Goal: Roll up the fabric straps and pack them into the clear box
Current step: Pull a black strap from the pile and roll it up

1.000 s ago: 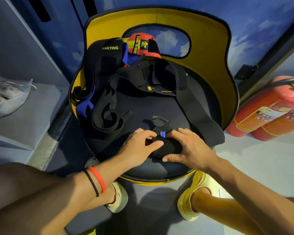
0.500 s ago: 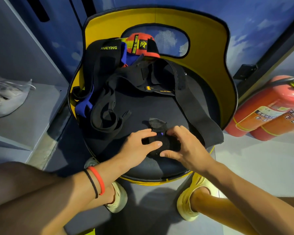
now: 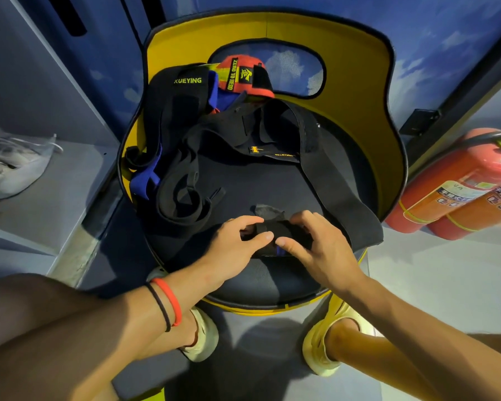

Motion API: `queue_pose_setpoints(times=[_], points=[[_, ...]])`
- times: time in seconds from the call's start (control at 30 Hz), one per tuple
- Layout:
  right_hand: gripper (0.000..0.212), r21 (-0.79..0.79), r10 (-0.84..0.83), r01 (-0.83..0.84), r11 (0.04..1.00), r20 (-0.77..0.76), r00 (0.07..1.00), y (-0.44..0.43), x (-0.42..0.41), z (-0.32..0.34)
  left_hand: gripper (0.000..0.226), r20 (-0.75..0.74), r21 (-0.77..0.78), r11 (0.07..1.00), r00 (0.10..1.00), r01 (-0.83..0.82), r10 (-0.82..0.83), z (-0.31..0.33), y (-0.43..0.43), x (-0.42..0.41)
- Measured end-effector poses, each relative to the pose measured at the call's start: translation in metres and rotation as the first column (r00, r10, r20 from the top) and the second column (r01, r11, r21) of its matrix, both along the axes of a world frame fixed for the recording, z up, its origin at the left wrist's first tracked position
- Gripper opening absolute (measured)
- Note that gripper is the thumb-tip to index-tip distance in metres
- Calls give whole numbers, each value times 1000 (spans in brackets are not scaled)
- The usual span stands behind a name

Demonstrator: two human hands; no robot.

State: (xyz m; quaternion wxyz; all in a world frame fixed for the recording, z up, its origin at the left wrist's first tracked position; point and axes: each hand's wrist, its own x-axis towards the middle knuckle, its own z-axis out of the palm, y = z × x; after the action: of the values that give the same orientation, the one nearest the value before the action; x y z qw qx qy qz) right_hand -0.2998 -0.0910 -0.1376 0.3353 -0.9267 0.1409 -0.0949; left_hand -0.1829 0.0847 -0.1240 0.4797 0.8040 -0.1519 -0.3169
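Our left hand point(image 3: 232, 246) and right hand point(image 3: 323, 248) both pinch the half-rolled black strap point(image 3: 275, 230) near the seat's point(image 3: 266, 283) front edge. Risk: slack grip, the roll springs open.

both hands, left hand point(image 3: 232, 247) and right hand point(image 3: 318, 244), grip a rolled black strap point(image 3: 275, 230) on the chair seat point(image 3: 266, 183). loose straps point(image 3: 185, 169) lie heaped behind. two fire extinguishers point(image 3: 457, 186) lie to the right.

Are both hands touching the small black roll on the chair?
Touching. The head view shows the left hand and the right hand each pinching the roll from its own side.
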Motion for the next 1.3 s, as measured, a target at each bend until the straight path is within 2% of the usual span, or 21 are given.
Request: queue_pose_setpoints(times=[0.1,0.17,0.27,0.33,0.4,0.47,0.53,0.57,0.63,0.67,0.7,0.77,0.83,0.9,1.03,1.1,1.2,1.3], points=[[67,-17,91,-92,996,-61,994,0,-3,3,33,-71,-30,999,997,-38,36,3,0,3],[66,-40,91,-94,995,-70,993,-1,-3,2,30,-91,-31,998,995,-50,47,5,-1,5],[69,10,83,-83,997,-179,980,-13,3,5,31,-36,-4,998,998,-59,59,7,-1,5],[75,64,83,-68,996,-262,962,-22,6,7,34,-4,8,1000,1000,-7,7,8,0,5],[63,125,88,-52,991,-310,946,-26,7,12,43,-23,32,997,997,75,-74,8,3,5],[45,266,111,-15,964,-351,930,-28,8,15,52,-45,66,986,987,155,-152,7,5,6],[43,422,114,50,905,-355,928,-24,8,17,48,-58,68,983,984,173,-169,6,4,6],[51,397,102,43,917,-336,936,-22,8,15,43,-66,66,984,984,167,-163,6,3,6],[67,124,63,-32,992,-255,965,-18,7,9,34,-77,77,984,985,162,-156,8,2,6],[67,-35,72,-80,996,-195,978,-15,5,7,32,-75,87,982,984,166,-160,8,1,7],[65,-171,106,-131,977,-148,983,-12,4,8,32,-62,101,980,984,173,-167,7,0,7],[71,-360,174,-221,906,-158,972,-7,3,15,34,-20,134,976,985,172,-171,5,-2,7],[80,-463,149,-232,855,-210,966,-1,4,17,37,7,150,976,987,160,-162,3,-2,6],[79,-532,107,-206,821,-210,972,5,5,17,43,11,129,981,989,146,-148,2,-1,3],[68,-596,66,-164,786,-183,981,13,6,12,55,-25,57,993,995,102,-100,-3,2,-1],[64,-568,39,-145,810,-195,980,14,8,12,58,-42,47,995,995,91,-89,-4,2,0],[56,-387,18,-107,916,-229,973,9,11,15,65,-39,31,996,996,87,-85,-3,-4,1],[54,-196,-11,-27,980,-190,982,5,7,15,69,-72,6,995,992,102,-101,2,-12,-1]])
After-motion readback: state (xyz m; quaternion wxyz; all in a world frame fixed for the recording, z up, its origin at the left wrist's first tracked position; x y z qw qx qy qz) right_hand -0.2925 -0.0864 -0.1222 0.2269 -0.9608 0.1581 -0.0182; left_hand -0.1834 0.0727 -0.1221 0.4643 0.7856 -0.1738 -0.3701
